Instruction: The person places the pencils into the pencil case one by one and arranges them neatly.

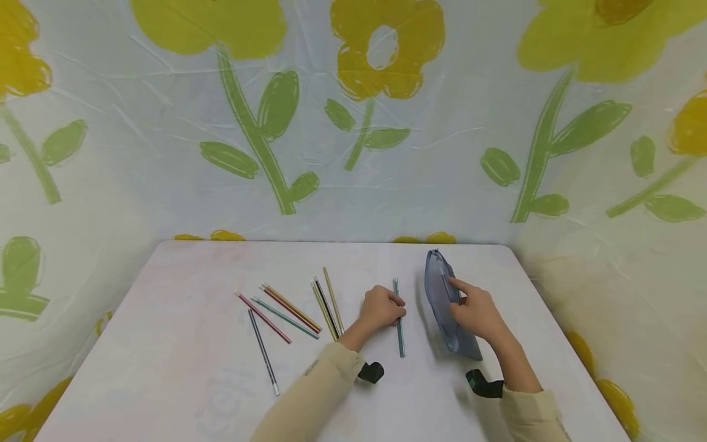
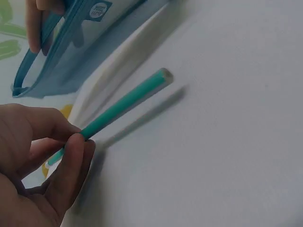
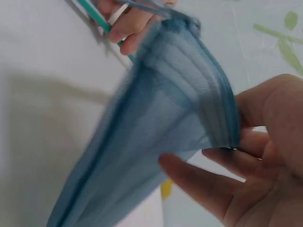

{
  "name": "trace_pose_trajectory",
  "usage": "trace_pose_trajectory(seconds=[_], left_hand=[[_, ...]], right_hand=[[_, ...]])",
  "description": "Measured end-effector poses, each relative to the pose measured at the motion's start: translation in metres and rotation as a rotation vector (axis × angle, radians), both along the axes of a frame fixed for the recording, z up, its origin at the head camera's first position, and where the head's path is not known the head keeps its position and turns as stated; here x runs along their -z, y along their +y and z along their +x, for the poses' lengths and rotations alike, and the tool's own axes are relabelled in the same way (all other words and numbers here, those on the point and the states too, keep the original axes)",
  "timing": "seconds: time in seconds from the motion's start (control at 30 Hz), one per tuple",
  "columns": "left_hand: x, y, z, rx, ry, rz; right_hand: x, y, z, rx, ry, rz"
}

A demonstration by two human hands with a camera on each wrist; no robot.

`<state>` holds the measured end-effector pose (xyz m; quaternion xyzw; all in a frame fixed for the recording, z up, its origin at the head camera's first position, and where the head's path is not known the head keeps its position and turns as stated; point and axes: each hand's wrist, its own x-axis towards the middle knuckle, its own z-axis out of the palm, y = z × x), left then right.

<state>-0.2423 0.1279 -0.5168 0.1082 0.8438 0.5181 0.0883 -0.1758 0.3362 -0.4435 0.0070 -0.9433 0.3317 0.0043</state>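
Observation:
Between thumb and fingertips, my left hand pinches a green pencil near its middle. In the left wrist view the pencil slants over the white table, with its shadow beside it. To its right, my right hand grips the rim of a blue mesh pouch, thumb on one side and fingers on the other. The pouch is held up on edge, its mouth parted at the top. A small label shows on its side in the left wrist view.
Left of my left hand, several pencils lie loosely on the white table: a red pencil, another green pencil, a dark blue pencil and a gold pencil among them. A flowered cloth hangs behind the table.

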Motion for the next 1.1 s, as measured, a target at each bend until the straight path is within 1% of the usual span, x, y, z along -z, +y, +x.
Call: trace_pose_trajectory(seconds=[0.07,0.13,0.2,0.3,0.4,0.5,0.6,0.7,0.8,0.93,1.1], left_hand=[[-0.002,-0.007,0.003,0.0,-0.015,0.06],[-0.005,-0.014,0.005,-0.002,-0.046,0.111],[-0.007,-0.02,0.006,0.0,-0.084,0.171],[-0.011,-0.029,0.009,0.002,-0.138,0.242],[-0.013,-0.036,0.01,0.008,-0.167,0.296],[-0.013,-0.042,0.011,0.014,-0.18,0.328],[-0.012,-0.046,0.011,0.031,-0.187,0.373],[-0.011,-0.044,0.013,0.049,-0.189,0.409],[-0.011,-0.041,0.013,0.059,-0.185,0.451],[-0.016,-0.039,0.011,0.076,-0.184,0.514],[-0.025,-0.038,0.01,0.061,-0.173,0.573]], right_hand=[[0.0,-0.002,-0.002,0.002,-0.01,0.008],[0.002,-0.003,-0.003,-0.006,-0.03,0.004],[0.004,-0.002,-0.004,-0.018,-0.021,0.019],[0.012,0.0,-0.005,-0.04,0.008,0.004],[0.022,0.005,-0.006,-0.065,0.029,-0.006],[0.031,0.01,-0.007,-0.074,0.026,0.024],[0.036,0.015,-0.009,-0.06,0.029,0.06],[0.038,0.016,-0.008,-0.049,0.036,0.053],[0.04,0.012,-0.005,-0.039,0.023,0.036],[0.04,0.002,-0.004,-0.03,0.022,0.037],[0.038,-0.013,-0.004,-0.048,0.02,0.055]])
